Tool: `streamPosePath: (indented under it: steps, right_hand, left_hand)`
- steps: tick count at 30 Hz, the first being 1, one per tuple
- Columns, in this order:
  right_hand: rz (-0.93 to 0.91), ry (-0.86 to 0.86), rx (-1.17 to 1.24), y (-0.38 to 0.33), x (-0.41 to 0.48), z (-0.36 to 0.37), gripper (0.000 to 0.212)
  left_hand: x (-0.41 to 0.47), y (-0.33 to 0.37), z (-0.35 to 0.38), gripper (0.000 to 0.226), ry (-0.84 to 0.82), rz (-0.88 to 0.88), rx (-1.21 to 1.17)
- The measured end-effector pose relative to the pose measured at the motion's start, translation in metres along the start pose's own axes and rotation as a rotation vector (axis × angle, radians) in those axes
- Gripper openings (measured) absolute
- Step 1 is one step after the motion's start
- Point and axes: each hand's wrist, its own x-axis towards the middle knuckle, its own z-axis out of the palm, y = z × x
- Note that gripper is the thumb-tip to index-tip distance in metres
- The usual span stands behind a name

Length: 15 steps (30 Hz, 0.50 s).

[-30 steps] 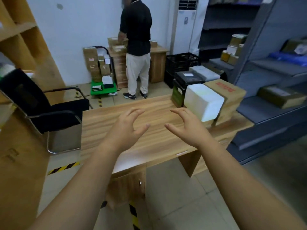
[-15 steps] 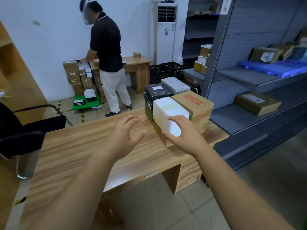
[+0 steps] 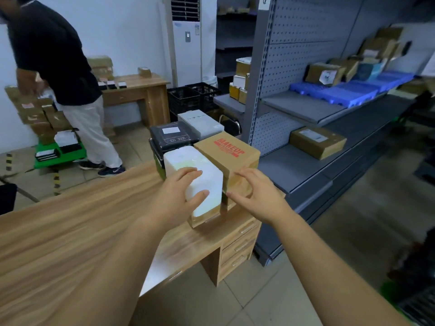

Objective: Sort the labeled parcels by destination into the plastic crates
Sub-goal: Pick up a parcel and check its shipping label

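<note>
Firmly squeeze tall white box (image 3: 208, 182) by wooden desk's (image 3: 70, 231) right edge; spread left hand (image 3: 174, 198) touching, spread right hand (image 3: 257, 196) free.

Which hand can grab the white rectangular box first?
Left hand: its fingers touch the top of the white rectangular box, thumb on its front. The right hand hovers spread before the brown cardboard box.
</note>
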Motion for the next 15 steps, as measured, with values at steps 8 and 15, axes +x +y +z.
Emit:
streamPosePath:
  steps: [8,15]
  right_hand:
    - [-0.009,-0.099,-0.075,0.025,0.078,0.022,0.064]
    - [-0.055,-0.154,-0.046,0.061,0.12,0.031,0.064]
  left_hand:
    - [0.069,-0.039,0.024,0.056,-0.02,-0.042,0.006]
    - [0.105,-0.044,0.039,0.057,-0.036,-0.094,0.056]
